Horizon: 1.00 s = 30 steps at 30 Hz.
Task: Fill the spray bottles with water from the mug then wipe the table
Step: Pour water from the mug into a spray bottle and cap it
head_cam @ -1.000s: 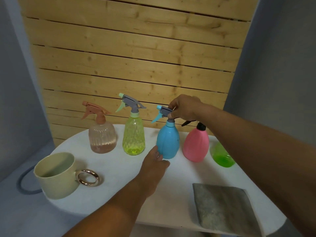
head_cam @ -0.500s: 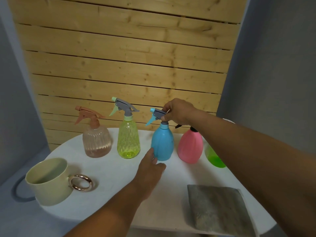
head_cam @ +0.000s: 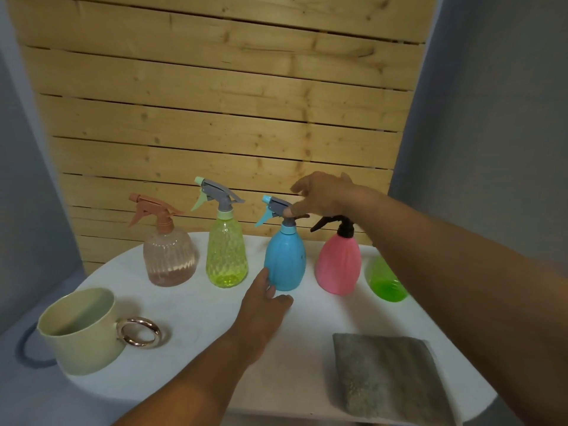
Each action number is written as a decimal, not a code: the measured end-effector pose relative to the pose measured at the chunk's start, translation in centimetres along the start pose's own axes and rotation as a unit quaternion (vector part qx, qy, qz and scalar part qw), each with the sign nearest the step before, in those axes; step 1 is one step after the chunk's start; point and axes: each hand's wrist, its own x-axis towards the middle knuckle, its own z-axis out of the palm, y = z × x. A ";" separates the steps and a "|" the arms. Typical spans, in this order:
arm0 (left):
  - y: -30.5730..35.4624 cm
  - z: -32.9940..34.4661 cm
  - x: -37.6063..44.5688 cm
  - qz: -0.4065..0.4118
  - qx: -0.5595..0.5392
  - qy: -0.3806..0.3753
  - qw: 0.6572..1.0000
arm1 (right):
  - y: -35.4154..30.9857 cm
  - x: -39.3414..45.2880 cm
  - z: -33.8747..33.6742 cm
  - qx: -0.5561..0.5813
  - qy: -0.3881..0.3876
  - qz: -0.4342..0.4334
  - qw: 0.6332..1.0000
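Blue spray bottle (head_cam: 285, 259) upright, nozzle pointing left, right hand (head_cam: 322, 195) fingers loosely spread touching trigger head; left hand (head_cam: 264, 305) relaxed touching base

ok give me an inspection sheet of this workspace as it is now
Surface: white table, rounded edge.
Job's things: five spray bottles in a row: peach bottle, yellow-green bottle, blue bottle, pink bottle, green bottle partly hidden; mug front left; grey cloth front right.
Clutter: nothing seen.
Hands: left hand fingertips at the blue bottle's base; right hand thumb on its spray head.
Cables: nothing seen.
Surroundings: wooden slat wall.
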 end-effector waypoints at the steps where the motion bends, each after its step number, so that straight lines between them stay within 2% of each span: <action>1: -0.1 0.0 0.0 0.000 0.005 0.000 1.000 | 0.4 -0.3 -1.0 -0.025 -0.022 0.013 0.999; 5: 0.3 0.5 -0.3 0.005 0.018 0.018 1.000 | 2.7 -0.7 -2.9 -0.152 -0.104 0.050 0.982; 9: 1.4 1.5 -0.7 0.013 0.008 0.098 0.995 | 3.9 -0.6 -1.3 -0.179 -0.083 0.062 0.978; 12: 1.9 2.0 -1.1 0.038 0.011 0.125 0.991 | 3.6 -1.1 -1.3 -0.175 -0.067 0.069 0.980; 20: 3.1 3.0 -3.5 0.129 0.055 0.071 0.988 | 0.6 -5.0 -5.3 -0.172 -0.072 0.034 0.982; 25: 4.9 2.8 -7.8 0.164 0.078 -0.009 0.983 | -3.0 -10.0 -8.3 -0.090 -0.062 -0.002 0.994; 30: 4.8 -0.3 -12.7 0.193 0.107 0.006 0.975 | -7.1 -15.2 -8.3 0.006 -0.063 -0.045 0.997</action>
